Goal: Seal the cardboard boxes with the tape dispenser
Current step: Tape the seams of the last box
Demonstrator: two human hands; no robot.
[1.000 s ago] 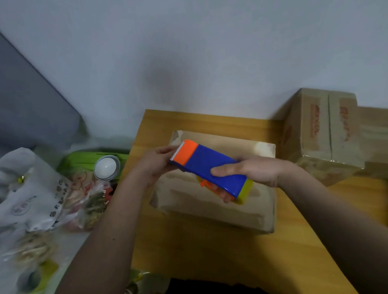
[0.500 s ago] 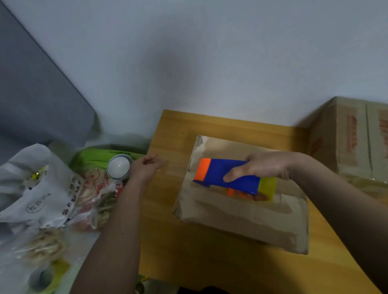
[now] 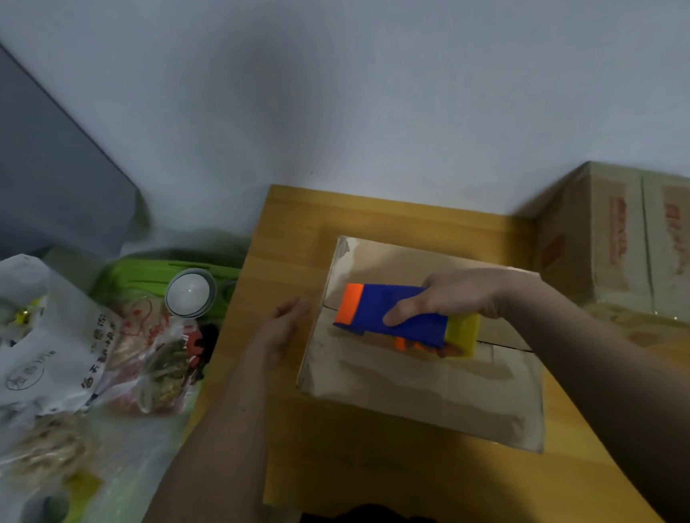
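Tape dispenser [image 3: 398,317] underside hidden; right hand [image 3: 459,299] grips

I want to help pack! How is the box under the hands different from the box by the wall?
The near box lies flat in the middle of the table, with the tape dispenser on its seam; the far box sits untouched at the wall. The far box shows red printing; the near box looks plain on top. Both are brown cardboard.

Glossy taped cardboard box [image 3: 421,384], plastic tape dispenser [image 3: 398,315], smooth wooden table [image 3: 290,232].
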